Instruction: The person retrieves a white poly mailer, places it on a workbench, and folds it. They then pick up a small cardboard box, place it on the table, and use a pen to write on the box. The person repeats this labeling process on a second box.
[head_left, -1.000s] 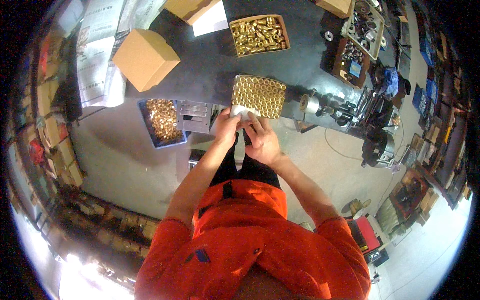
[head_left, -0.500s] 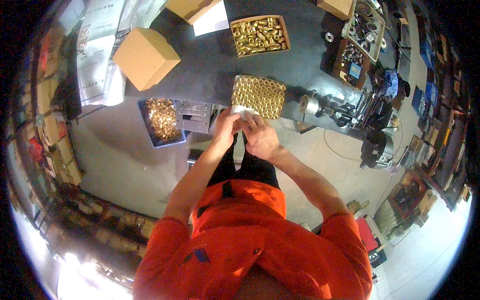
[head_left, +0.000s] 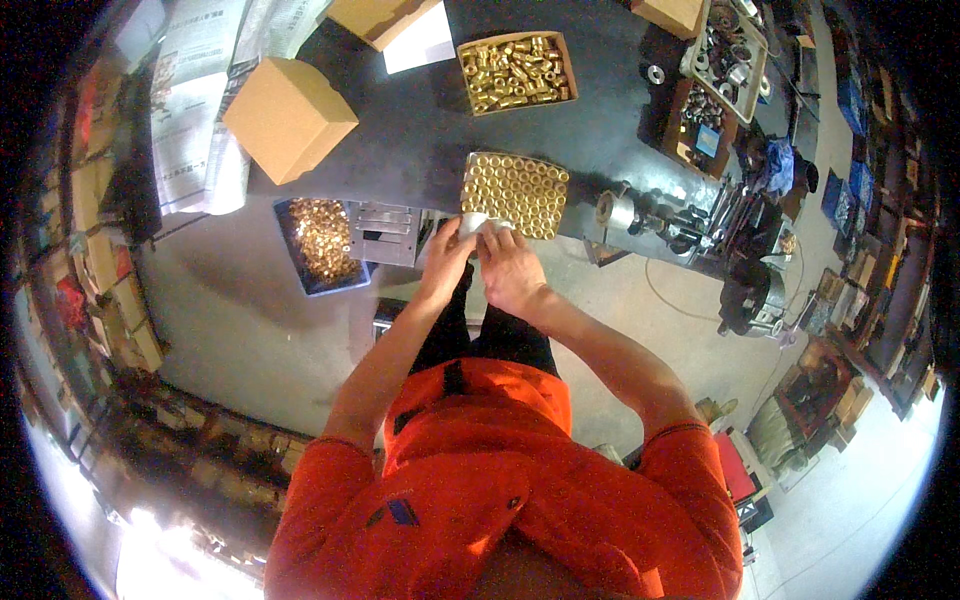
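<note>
A small piece of soft white material, cloth or paper, is pinched between my hands at the near left corner of a box packed with upright brass rings. My left hand has its fingers closed on the left end of the white piece. From the right, my right hand presses its bent fingers on the same piece, knuckles up. Whether a small part lies inside the white material is hidden by my fingers.
Beyond the ring box stands a carton of loose brass fittings. A blue bin of coppery parts is at the left, below a closed cardboard box. A metal fixture with tools sits along the bench's right side.
My hands stay together at the box corner. The fingers have shifted slightly on the white piece, and my right hand has turned a little.
</note>
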